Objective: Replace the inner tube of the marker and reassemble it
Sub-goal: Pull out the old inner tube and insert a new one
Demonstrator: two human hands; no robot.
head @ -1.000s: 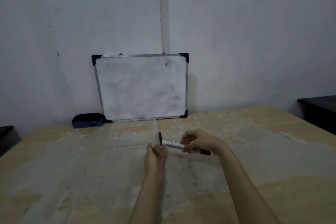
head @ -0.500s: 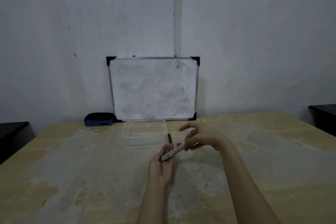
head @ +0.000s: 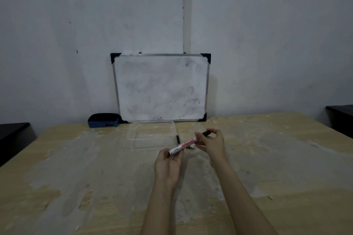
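A white marker (head: 183, 144) with red lettering and a black end is held tilted above the table, low at the left and high at the right. My left hand (head: 168, 166) supports its lower white end with the fingertips. My right hand (head: 212, 144) pinches its upper part near the black end (head: 206, 133). A thin black tube (head: 178, 138) lies on the table just behind the marker. A small white piece (head: 192, 147) lies on the table under the marker, partly hidden by my right hand.
A clear plastic tray (head: 152, 135) sits behind my hands. A whiteboard (head: 161, 87) leans on the wall, with a blue eraser (head: 104, 120) to its left. Dark furniture stands at both table sides (head: 13, 135) (head: 342, 118).
The marker went from level in my right hand to tilted between both hands. My right hand moved up to its black end. The camera view shifted, so the scene sits further right.
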